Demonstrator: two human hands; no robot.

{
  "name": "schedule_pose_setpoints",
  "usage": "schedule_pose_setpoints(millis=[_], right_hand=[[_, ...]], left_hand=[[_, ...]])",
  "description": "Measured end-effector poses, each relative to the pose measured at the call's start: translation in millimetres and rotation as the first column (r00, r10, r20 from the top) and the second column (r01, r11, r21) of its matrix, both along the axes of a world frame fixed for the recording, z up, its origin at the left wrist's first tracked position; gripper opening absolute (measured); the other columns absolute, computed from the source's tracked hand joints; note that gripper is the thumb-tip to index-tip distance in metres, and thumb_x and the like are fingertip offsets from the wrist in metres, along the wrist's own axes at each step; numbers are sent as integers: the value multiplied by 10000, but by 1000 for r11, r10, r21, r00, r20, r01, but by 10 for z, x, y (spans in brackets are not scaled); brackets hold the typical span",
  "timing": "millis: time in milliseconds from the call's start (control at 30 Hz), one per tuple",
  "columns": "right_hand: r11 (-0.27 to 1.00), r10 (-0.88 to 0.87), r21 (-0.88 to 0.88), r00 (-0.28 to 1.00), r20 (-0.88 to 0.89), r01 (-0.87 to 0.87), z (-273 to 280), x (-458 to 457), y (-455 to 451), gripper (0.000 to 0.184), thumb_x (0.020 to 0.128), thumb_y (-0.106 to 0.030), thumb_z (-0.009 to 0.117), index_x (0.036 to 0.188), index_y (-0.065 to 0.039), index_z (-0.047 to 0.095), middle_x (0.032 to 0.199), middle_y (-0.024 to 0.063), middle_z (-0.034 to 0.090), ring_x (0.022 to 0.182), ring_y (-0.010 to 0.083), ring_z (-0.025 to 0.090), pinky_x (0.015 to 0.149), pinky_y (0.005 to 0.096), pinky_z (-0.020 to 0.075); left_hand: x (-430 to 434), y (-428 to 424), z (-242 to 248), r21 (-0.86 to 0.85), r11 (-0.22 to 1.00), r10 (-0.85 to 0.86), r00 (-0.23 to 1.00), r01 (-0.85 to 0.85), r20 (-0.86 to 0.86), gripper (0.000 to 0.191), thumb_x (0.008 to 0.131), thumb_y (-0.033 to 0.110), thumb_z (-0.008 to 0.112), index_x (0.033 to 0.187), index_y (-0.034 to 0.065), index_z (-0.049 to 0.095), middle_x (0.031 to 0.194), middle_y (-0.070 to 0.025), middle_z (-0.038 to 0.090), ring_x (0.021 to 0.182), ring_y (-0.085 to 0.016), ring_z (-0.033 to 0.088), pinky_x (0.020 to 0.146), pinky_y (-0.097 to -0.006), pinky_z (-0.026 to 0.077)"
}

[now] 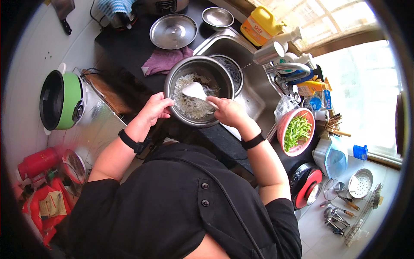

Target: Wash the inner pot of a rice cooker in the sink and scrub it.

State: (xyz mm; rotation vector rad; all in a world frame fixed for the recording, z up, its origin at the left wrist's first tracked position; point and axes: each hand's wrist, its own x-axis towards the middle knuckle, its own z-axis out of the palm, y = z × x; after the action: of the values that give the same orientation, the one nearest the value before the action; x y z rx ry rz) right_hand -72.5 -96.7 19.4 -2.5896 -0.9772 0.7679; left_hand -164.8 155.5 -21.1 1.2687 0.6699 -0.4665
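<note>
My left hand (156,109) grips the near-left rim of a metal pot (223,75), thumb over the edge. The pot is tilted a little above the counter and the near edge of the sink. Cooked-looking rice (195,108) clings to its bottom and side, with some dark matter at the far side. In my right hand (228,110) is the handle of a white rice paddle (193,90), its blade resting in the rice. Behind the pot a round dark-bottomed dish (230,69) stands in the steel sink (252,82), partly hidden by the pot.
A purple cloth (166,60), a metal lid (173,31) and a small steel bowl (218,17) lie beyond the pot. The faucet (291,68) overhangs the sink. At right stand a pink basket (280,132) of cut green vegetables and a red-topped appliance (310,187). A green pot (66,100) is at left.
</note>
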Motion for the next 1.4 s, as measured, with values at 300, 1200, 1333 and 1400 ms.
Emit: schedule_pose_setpoints(millis=[300, 1200, 1333, 1400], right_hand=[[715, -351, 135, 520, -779, 685, 345, -368, 645, 473, 829, -138, 400, 1280, -11, 468, 613, 22, 516, 466, 92, 459, 439, 242, 379], [990, -142, 17, 989, 40, 141, 117, -398, 517, 354, 797, -155, 516, 1143, -123, 586, 875, 202, 652, 851, 347, 633, 782, 444, 496], [996, -92, 10, 995, -42, 92, 189, -430, 509, 317, 805, -157, 507, 1098, -122, 623, 878, 189, 656, 860, 339, 633, 793, 435, 493], [992, -113, 35, 982, -150, 120, 213, -430, 544, 297, 806, -162, 505, 1064, -113, 645, 890, 188, 656, 871, 342, 630, 804, 433, 490]], left_hand=[[-164, 130, -261, -210, 975, 64, 998, -66, -16, 183, 837, 163, 586, 990, 84, 526, 851, -48, 627, 689, -139, 607, 590, -283, 528], [148, 216, -670, 284, 897, 196, 879, -340, 434, 191, 778, 174, 560, 859, 1, 553, 742, -102, 590, 723, -181, 565, 671, -331, 443], [324, 284, -706, 263, 890, 218, 853, -373, 474, 250, 834, 243, 590, 841, -4, 549, 732, -87, 583, 706, -165, 541, 656, -328, 432], [370, 297, -733, 273, 889, 209, 857, -367, 470, 273, 862, 274, 590, 821, 8, 546, 714, -58, 565, 686, -142, 508, 641, -316, 421]])
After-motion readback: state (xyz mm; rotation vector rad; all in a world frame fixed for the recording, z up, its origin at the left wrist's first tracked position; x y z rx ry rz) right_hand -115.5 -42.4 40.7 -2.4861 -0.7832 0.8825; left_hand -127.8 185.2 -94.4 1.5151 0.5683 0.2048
